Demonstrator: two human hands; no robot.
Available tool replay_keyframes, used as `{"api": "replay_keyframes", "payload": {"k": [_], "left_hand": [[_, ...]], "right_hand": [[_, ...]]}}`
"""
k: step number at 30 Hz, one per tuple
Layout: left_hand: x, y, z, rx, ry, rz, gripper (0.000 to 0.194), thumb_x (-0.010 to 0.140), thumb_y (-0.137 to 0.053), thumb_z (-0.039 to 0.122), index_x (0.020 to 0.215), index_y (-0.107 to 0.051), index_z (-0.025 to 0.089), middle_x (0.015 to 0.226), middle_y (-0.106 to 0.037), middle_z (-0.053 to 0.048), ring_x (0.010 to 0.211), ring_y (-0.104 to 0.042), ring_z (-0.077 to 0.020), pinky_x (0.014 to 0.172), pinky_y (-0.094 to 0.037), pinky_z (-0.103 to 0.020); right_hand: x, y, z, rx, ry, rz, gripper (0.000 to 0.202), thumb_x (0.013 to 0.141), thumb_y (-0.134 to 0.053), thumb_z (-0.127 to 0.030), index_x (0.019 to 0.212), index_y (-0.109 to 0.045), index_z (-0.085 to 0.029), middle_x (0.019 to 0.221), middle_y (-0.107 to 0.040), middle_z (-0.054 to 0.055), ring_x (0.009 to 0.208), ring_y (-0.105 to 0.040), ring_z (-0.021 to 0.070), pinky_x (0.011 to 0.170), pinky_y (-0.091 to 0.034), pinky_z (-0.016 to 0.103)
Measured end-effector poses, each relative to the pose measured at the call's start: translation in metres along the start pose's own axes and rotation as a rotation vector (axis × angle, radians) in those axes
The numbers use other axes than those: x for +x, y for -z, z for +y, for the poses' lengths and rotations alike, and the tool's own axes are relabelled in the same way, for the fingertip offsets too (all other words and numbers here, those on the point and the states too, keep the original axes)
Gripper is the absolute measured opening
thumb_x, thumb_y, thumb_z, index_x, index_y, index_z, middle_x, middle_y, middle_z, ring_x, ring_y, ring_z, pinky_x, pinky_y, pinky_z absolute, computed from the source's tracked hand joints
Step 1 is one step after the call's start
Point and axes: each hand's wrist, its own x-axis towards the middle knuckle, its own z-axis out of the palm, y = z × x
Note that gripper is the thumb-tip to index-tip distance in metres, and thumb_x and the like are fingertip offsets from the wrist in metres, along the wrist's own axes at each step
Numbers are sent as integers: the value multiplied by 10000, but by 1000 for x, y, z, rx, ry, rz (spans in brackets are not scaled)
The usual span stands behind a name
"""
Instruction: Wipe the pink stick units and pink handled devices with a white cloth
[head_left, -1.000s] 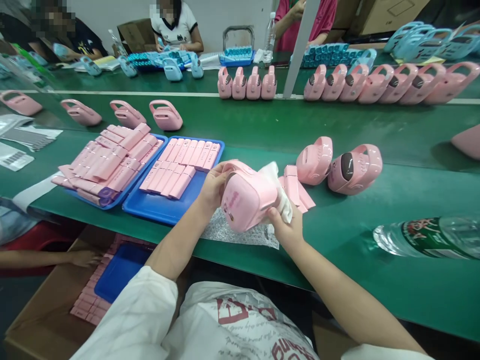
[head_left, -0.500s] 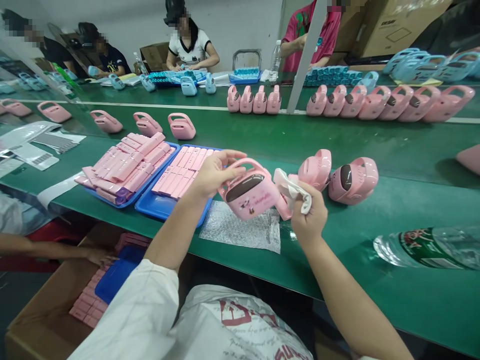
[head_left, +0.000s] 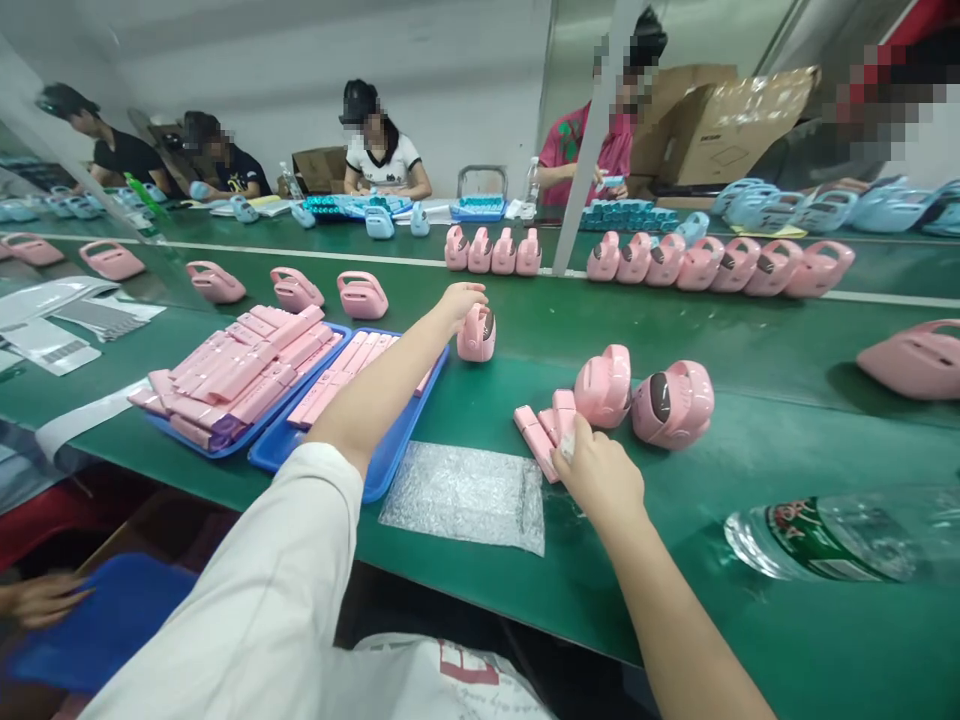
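- Pink, glossy and rounded, a plastic case with a loop handle and a dark oval panel [head_left: 477, 337] appears, in the head view, to stand on the green counter [head_left: 465, 415], just beyond the blue plastic tray with a bare near end [head_left: 384, 458].
- The person's left hand [head_left: 463, 300] is at the top of its handle; whether that grip is clamped or loose cannot be told.
- The person's right hand [head_left: 596, 470] has its fingers together on a crumpled white wipe [head_left: 568, 446], against a few slim pink plastic bars [head_left: 534, 440].
- As a judgement, handling of this case looks almost finished: it is upright, though the hand is not yet clear of it.
- Two more glossy pink cases, one turned away [head_left: 600, 388] and one showing its dark panel [head_left: 679, 405], stand near the right hand, with neither hand on them.
- Many slim pink bars [head_left: 240, 372] lie piled, untouched, in the other blue tray [head_left: 280, 399].
- The case under the left hand has its handle up and its panel facing mostly right. Its narrow side faces the person, so its long horizontal axis seems to run away across the counter.
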Motion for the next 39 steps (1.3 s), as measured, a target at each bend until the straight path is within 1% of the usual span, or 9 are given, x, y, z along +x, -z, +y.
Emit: {"api": "replay_keyframes", "payload": {"k": [3,7,14,19,21,24,28,33,39], "left_hand": [[33,-16,5,121,-43,18,304,903,-567,312,1148,-564,133,1077,-611,-75,899,-617,-162,766,-547,-346],[65,-30,8,308,-105,52,360,904,-562,345,1204,-549,147,1191,-581,-98,1019,-600,-202,856,-530,-412],[75,-15,11,620,-147,92,360,902,-564,348,1205,-552,154,1216,-572,-98,1055,-588,-215,887,-515,-427],[26,-23,18,732,-240,35,342,900,-560,347,1209,-555,202,1299,-527,-100,1158,-537,-232,961,-472,-428],[-10,-32,10,736,-261,-92,311,865,-596,405,1112,-600,217,1187,-599,-84,1134,-566,-241,943,-484,-373],[-69,-46,-18,720,-173,-356,391,722,-717,514,931,-629,195,736,-653,-26,790,-668,-208,723,-556,-315],[-104,-64,-52,439,21,-588,457,801,-664,458,1106,-494,163,701,-644,-16,598,-639,-144,600,-557,-288],[-41,-76,-44,551,-98,-375,543,890,-572,343,1340,-336,152,1059,-630,-121,796,-663,-162,706,-559,-304],[33,-78,-23,950,-229,-152,380,904,-559,347,1231,-536,156,1231,-561,-101,1060,-585,-219,885,-516,-438]], "right_hand": [[5,2,0,36,-35,-87,498,886,-470,-255,1341,-411,-60,1036,-652,169,958,-649,299,697,-473,330],[11,-1,2,77,-57,-78,541,869,-450,-190,1390,-378,-65,1085,-648,157,978,-650,278,715,-466,310],[15,-5,4,246,-52,56,528,870,-470,-203,1391,-412,-140,1157,-644,119,944,-663,241,693,-478,289],[18,-21,4,322,45,305,487,820,-522,-183,1300,-501,-106,1040,-674,104,867,-671,226,633,-493,273],[19,-30,3,323,99,473,424,821,-514,-193,1233,-549,-98,941,-679,92,785,-668,214,583,-485,265],[21,-38,3,331,202,697,347,891,-450,-255,1166,-584,-92,878,-673,96,756,-663,202,546,-473,249],[23,-41,3,367,240,760,437,970,-357,-414,1149,-607,-104,872,-672,108,739,-666,202,520,-467,249],[24,-40,4,647,244,714,609,925,-397,-578,1268,-553,-99,979,-680,151,845,-669,247,695,-543,337],[23,-37,-1,862,441,655,455,897,-486,-563,974,-677,-158,837,-700,95,765,-669,210,680,-545,305]]}}
